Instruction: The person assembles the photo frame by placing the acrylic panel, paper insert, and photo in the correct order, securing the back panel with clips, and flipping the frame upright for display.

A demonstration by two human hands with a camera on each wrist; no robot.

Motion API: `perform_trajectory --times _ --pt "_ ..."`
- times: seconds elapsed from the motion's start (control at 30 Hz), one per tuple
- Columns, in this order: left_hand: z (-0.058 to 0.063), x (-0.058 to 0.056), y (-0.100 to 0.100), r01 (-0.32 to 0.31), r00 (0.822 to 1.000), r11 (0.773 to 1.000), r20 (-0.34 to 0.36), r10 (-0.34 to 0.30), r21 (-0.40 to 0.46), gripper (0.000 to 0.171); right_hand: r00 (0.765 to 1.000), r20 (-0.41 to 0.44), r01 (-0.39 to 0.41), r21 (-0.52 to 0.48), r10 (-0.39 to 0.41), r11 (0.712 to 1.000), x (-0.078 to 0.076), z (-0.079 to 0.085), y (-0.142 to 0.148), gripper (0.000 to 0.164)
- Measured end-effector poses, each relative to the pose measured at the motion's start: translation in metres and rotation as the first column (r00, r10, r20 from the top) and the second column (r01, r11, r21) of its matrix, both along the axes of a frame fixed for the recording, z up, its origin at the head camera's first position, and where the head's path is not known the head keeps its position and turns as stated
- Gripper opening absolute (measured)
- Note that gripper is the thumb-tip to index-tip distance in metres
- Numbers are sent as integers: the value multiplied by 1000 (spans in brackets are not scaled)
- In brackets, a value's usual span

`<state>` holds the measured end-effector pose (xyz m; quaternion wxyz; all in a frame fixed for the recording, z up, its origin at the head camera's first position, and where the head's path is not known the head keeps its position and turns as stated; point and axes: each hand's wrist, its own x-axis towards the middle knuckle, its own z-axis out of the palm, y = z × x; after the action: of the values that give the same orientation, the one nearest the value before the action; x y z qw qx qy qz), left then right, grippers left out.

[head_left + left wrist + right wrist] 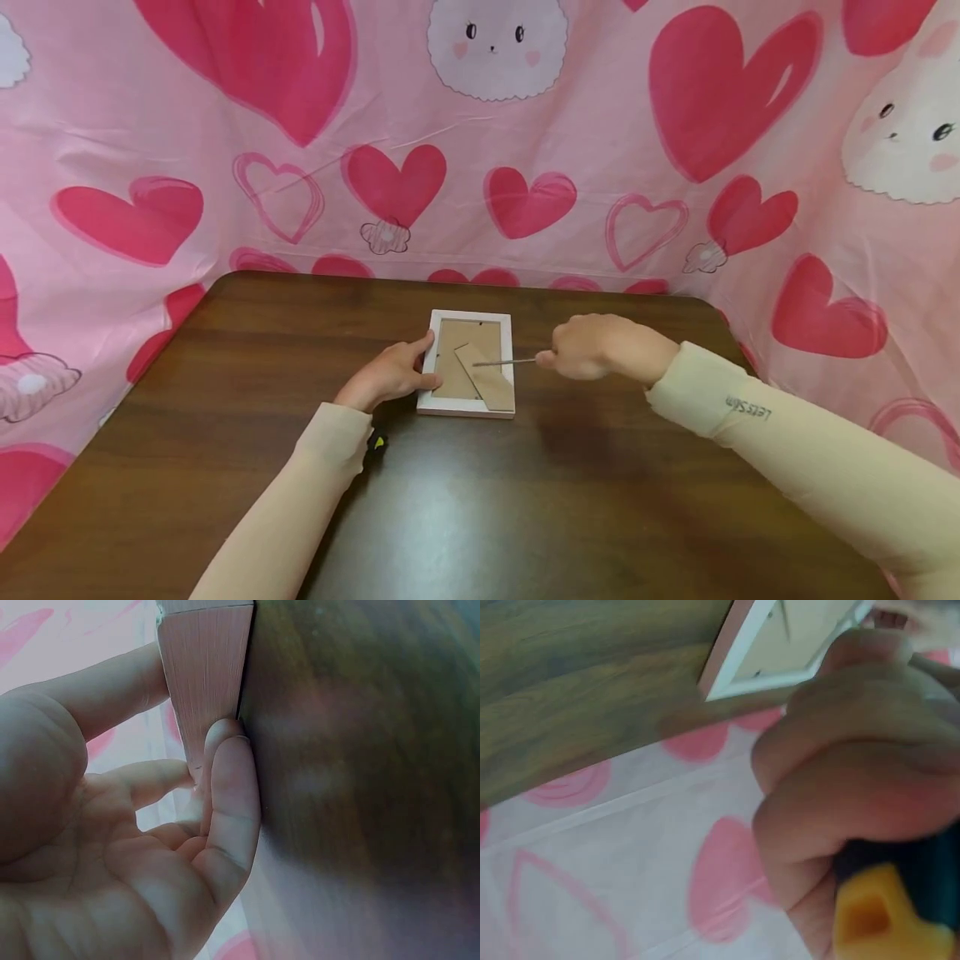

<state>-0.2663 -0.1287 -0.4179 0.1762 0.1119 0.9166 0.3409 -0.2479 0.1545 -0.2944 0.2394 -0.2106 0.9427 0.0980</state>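
Note:
A white picture frame [452, 405] lies face down on the table, its brown backing board [453, 333] and cardboard stand [487, 383] facing up. My left hand [393, 372] grips the left side of the frame, thumb near its lower left corner. In the left wrist view, fingers curl against the frame's side edge [206, 664]. My right hand [592, 346] holds a screwdriver [506, 362] level; its metal shaft reaches left over the frame, and its tip overlaps the stand. The screwdriver's black and yellow handle [889, 930] shows inside the curled fingers in the right wrist view.
The dark wooden table [660, 517] spreads around the frame. A small black and yellow-green item [377, 443] lies beside the left cuff, partly hidden by it. A pink cloth with hearts [397, 179] hangs behind the table and along its sides.

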Motion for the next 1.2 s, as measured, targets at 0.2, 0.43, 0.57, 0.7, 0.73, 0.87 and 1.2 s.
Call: perform_trajectory --times 0.2,0.43,0.57,0.7,0.73,0.87,1.2 --pt "-1 -1 0 7 1000 1000 -6 -7 3 85 990 -137 9 -133 -28 991 -6 -12 44 48" --pt "0 0 1 8 1000 1000 -10 -8 7 85 965 -264 -53 -209 -4 977 -7 -39 78 38" --pt "0 -1 0 6 1000 1000 -6 -6 4 85 950 -313 -85 -228 9 970 -5 -51 84 35" --pt "-1 -2 0 2 1000 1000 -2 -2 15 86 944 -329 -106 -232 25 967 -2 -58 85 34" --pt "-1 -2 0 1 1000 1000 -1 -1 16 86 945 -327 -106 -228 26 968 -2 -59 84 35" --pt "-1 -3 -1 9 1000 1000 -8 -9 16 86 949 -314 -112 -232 34 966 0 -61 83 36" --pt "-2 -2 -2 4 1000 1000 0 -4 17 86 940 -340 -127 -227 44 966 -1 -66 76 37"
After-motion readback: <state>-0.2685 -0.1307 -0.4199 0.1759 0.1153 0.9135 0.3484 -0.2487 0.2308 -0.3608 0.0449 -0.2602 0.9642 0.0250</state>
